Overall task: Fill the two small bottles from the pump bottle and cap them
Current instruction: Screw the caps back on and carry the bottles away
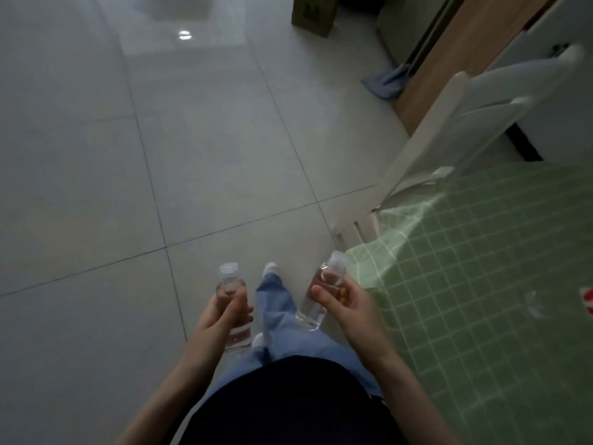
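Two small clear cylindrical plastic bottles are held up in the air, one in each hand, above a floor of large glossy pale grey tiles (205, 162) with thin dark joints. The left hand (221, 316) wraps its curled fingers and thumb round the middle of the left bottle (229, 281), which stands nearly upright. Its ribbed translucent cap (229, 270) sits on the neck, and its rounded base shows below the fingers. The right hand (348, 305) pinches the right bottle (313, 311) between thumb and curled fingers just under the shoulder. This bottle tilts, with its translucent cap (336, 260) leaning towards the table and its base hanging free. How full either bottle is cannot be told.

The right bottle hangs just beside the near left corner of a table, where a soft light green cloth with a white grid (475, 284) drapes over the edge in folds. At the table's right edge lies a red and white thing (587, 300), cut off by the frame. A white painted wooden chair (426, 149) stands against the table's far edge. Beyond it run a strip of light brown wood flooring (455, 59), a crumpled blue-grey cloth (385, 83) and a brown cardboard box (314, 14).

Below the hands show blue denim trouser legs (276, 303), white shoe tips and a dark top.
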Motion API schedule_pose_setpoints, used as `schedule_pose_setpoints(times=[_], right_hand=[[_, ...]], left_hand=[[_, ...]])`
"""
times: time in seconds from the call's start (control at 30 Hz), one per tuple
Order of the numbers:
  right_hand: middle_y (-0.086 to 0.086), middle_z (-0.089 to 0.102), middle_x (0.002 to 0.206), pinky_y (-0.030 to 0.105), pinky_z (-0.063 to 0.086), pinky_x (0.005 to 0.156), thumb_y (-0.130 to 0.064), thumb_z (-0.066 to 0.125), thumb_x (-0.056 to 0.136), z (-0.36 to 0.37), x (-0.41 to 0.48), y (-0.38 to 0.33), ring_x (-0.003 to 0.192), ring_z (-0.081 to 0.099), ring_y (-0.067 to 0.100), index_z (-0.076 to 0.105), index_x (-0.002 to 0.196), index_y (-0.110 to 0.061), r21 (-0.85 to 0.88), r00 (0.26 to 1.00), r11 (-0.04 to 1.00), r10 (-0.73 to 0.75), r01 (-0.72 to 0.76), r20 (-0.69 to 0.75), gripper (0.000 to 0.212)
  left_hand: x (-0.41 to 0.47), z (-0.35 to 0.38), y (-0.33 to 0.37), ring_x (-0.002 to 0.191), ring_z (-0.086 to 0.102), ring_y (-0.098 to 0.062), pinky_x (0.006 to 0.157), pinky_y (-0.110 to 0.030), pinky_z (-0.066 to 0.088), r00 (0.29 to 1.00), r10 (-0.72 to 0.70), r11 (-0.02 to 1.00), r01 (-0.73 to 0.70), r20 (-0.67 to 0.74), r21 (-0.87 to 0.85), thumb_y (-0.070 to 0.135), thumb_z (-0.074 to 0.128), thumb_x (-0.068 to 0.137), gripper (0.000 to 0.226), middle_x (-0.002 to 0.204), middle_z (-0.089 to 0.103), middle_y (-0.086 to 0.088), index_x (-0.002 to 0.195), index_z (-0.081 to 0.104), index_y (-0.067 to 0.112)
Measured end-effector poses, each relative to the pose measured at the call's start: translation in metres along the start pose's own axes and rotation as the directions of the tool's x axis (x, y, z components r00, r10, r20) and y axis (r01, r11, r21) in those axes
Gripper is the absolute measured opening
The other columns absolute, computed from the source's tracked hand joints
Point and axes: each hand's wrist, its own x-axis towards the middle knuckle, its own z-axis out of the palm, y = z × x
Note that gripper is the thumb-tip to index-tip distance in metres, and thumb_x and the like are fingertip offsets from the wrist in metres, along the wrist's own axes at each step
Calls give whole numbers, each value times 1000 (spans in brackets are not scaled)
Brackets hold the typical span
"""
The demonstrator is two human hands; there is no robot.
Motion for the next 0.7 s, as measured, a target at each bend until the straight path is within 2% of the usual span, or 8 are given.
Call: schedule_pose_setpoints(times=[0.13,0.2,0.27,0.37,0.53,0.63,0.7], right_hand=[[-1,73,88,20,54,78,-5,67,85,10,36,-17,83,69,6,66,98,-17,-37,999,999,5,-3,53,17],[-2,73,86,24,54,80,-4,67,85,12,69,-25,81,69,6,66,95,-17,-39,998,999,18,-16,56,17],[-2,74,85,22,54,78,-6,68,84,13,101,-40,80,69,4,66,94,-17,-40,997,999,20,-17,74,15],[-4,73,81,18,54,74,-7,69,84,8,144,-61,77,68,2,67,94,-16,-41,996,999,19,-16,82,14],[-5,71,82,18,53,73,-5,69,84,-5,208,-99,78,66,2,66,93,-18,-35,998,999,17,-15,67,16],[-5,70,83,18,52,74,-7,69,84,-12,240,-119,78,65,2,66,96,-15,-48,999,999,10,-9,36,14],[-3,71,86,17,52,74,-8,70,84,-15,260,-133,80,65,5,66,98,-13,-32,1000,999,9,-9,5,15]], left_hand=[[25,1,15,67,69,-4,60,-25,49,999,-14,999,13,-39,-45,49,56,73,31,75,73,11,97,62,29],[52,3,31,68,69,-7,58,-23,50,997,-14,999,10,-76,-45,47,56,73,32,73,73,8,97,62,27],[77,10,53,74,68,-14,61,-26,49,994,-6,998,-1,-109,-57,48,57,71,34,74,71,1,95,63,25],[116,20,84,75,67,-12,62,-27,47,993,-19,996,9,-121,-86,49,59,68,34,74,71,4,92,65,25],[176,41,138,76,69,-9,63,-24,51,995,26,998,-31,-100,-47,65,66,59,51,77,73,8,95,65,29],[211,53,164,76,70,-12,69,-32,50,995,34,998,-38,-91,-41,58,63,62,42,78,74,6,93,67,30],[235,63,184,74,70,-9,67,-31,51,999,22,1000,-23,-45,-20,56,61,66,32,79,74,8,89,68,35]])
